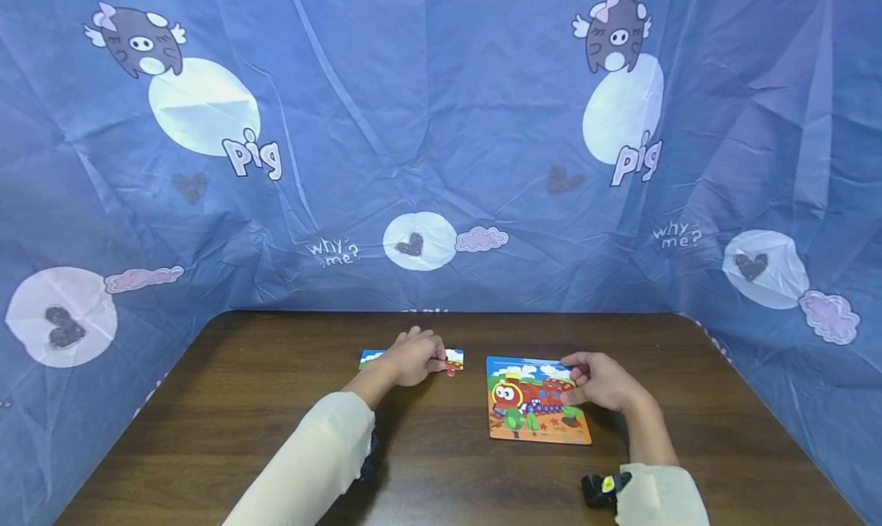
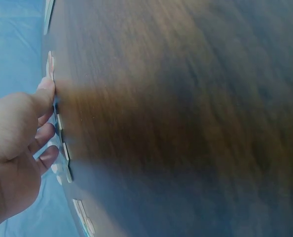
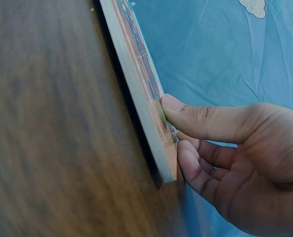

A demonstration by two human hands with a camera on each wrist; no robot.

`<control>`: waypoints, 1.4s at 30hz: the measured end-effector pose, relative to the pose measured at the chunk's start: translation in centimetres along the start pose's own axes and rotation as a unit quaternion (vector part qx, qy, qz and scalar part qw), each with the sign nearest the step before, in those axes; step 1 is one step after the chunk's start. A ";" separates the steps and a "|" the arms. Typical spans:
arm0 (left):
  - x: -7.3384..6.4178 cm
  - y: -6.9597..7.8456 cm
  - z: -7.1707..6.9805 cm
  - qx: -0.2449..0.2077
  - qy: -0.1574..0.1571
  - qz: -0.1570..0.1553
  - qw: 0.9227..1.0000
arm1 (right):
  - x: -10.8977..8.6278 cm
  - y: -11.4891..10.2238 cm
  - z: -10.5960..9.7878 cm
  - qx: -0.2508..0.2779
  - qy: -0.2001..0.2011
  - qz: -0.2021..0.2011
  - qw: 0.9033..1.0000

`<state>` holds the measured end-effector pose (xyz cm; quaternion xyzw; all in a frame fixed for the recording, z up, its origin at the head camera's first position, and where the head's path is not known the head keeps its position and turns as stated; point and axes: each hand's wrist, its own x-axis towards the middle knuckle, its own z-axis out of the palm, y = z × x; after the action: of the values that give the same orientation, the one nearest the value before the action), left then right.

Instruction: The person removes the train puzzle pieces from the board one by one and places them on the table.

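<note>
A square jigsaw puzzle [image 1: 530,415] with a red cartoon train lies right of the table's middle. My right hand [image 1: 602,380] grips its right side, the thumb on the picture and the curled fingers at the edge; the right wrist view shows the puzzle's thick pale side [image 3: 136,106]. Further left, my left hand [image 1: 416,357] is over a row of loose puzzle pieces [image 1: 372,354] printed with sky and clouds. Its thumb and fingers pinch a small puzzle piece [image 2: 50,65], seen nearly edge-on in the left wrist view. The hand hides part of the row.
Both hands work on a dark brown wooden table [image 1: 289,342]. A blue cloth [image 1: 427,143] printed with pigs and hearts hangs behind it and along both sides. More flat pieces [image 2: 83,217] lie near the left hand in the left wrist view.
</note>
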<state>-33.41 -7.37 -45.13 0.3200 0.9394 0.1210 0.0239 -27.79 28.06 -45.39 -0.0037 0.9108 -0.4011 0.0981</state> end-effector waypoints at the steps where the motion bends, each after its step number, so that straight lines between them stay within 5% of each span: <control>1: 0.0 0.0 0.0 -0.001 -0.001 -0.001 1.000 | 0.0 0.0 0.0 -0.002 0.000 -0.001 1.000; 14: 0.1 0.2 0.1 -0.003 0.014 0.010 1.000 | 0.0 -0.4 -0.1 -0.010 -0.001 -0.002 1.000; 25: 0.9 3.3 1.2 -0.012 0.025 0.044 0.999 | 0.1 -0.2 -0.1 -0.012 -0.004 0.005 1.000; 34: 1.2 5.8 2.1 -0.021 -0.006 0.061 0.998 | -0.2 -0.3 -0.1 -0.012 0.000 0.000 1.000; 42: 1.5 7.0 2.5 -0.021 -0.002 0.070 0.997 | -0.2 -0.4 -0.1 -0.012 -0.002 0.008 1.000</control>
<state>-30.12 -0.62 -45.83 0.3845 0.9120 0.1411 0.0239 -27.64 27.90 -45.02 0.0017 0.9154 -0.3891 0.1037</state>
